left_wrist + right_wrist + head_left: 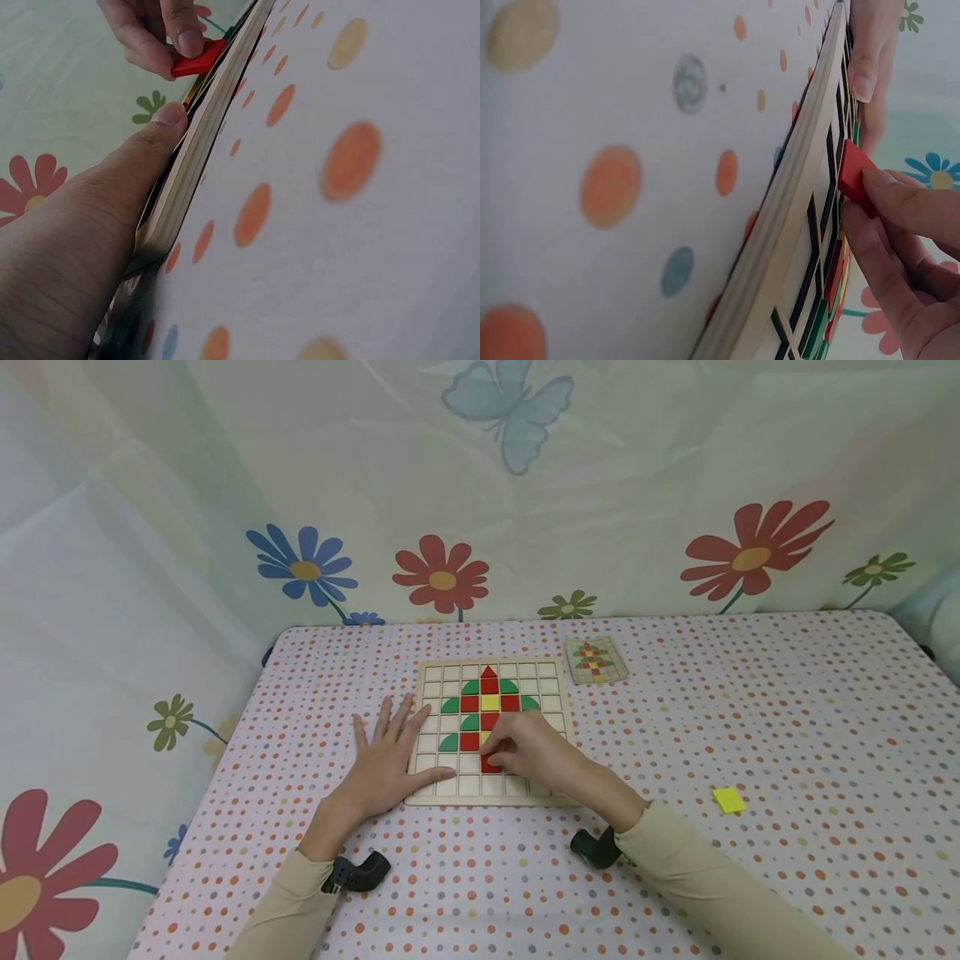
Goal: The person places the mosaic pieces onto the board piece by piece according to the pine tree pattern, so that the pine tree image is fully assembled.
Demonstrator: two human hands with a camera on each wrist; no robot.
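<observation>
A wooden grid board (465, 799) lies on the table, carrying red, green and yellow tiles in a tree-like pattern with a red triangle (489, 672) on top. Between thumb and fingers, my right hand (536, 745) pinches a red square tile (856, 178) over the lower middle of the grid. That tile looks tilted in the wrist views, one edge close to the board. My left hand (381, 774) rests at the board's left side with fingers spread, its thumb over the lower left cells. Part of the pattern's right side is hidden behind my right hand.
A small card (597, 662) with a similar printed tree pattern lies behind the board's right corner. To the right is a yellow square piece (728, 800). The dotted tablecloth (810, 718) covers the table, and a flowered curtain (615, 527) hangs along its back edge.
</observation>
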